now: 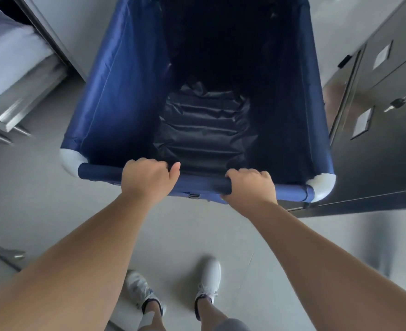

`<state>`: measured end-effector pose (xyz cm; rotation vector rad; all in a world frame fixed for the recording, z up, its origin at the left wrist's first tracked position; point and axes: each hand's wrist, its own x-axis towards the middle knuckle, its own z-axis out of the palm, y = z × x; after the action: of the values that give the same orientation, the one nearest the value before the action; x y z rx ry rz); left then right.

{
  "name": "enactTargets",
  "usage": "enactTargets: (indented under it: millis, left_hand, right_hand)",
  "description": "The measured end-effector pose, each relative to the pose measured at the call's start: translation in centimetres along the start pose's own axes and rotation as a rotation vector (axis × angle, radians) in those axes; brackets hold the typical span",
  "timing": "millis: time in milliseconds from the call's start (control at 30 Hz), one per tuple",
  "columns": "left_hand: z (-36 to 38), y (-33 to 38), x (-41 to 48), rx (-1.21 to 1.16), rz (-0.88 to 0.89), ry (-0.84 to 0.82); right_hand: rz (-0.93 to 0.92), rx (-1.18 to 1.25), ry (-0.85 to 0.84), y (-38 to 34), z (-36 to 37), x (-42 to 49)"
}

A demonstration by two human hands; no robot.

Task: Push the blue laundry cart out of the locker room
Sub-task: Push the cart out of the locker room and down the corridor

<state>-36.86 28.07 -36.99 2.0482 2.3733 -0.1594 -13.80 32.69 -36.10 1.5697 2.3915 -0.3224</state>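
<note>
The blue laundry cart (116, 91) fills the upper middle of the head view, a deep fabric bin with white corner joints and a dark, wrinkled lining at its bottom. Nothing lies inside it. My left hand (148, 177) is wrapped over the near top rail, left of centre. My right hand (252, 185) grips the same rail further right. Both arms reach forward and down to the rail. The cart's wheels are hidden under the fabric.
Grey metal lockers (376, 115) with keys in the locks stand close along the cart's right side. A steel shelf unit (18, 91) with folded white linen sits at the left. Grey floor (185, 235) lies beneath, with my white shoes (208, 280) on it.
</note>
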Motion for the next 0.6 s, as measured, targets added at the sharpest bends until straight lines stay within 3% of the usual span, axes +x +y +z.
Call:
enactTargets:
  millis: [233, 367, 600]
  left_hand:
    - [0.7, -5.1, 0.1, -0.013, 0.128, 0.061]
    - [0.3, -6.2, 0.5, 0.028, 0.249, 0.048]
    - [-0.2, -2.3, 3.3, -0.011, 0.192, 0.037]
  right_hand:
    - [-0.176, -0.036, 0.120, -3.1, 0.8, 1.1]
    - [-0.168, -0.039, 0.104, -3.1, 0.9, 1.6]
    - [-0.120, -0.073, 0.058, 1.3, -0.5, 4.5]
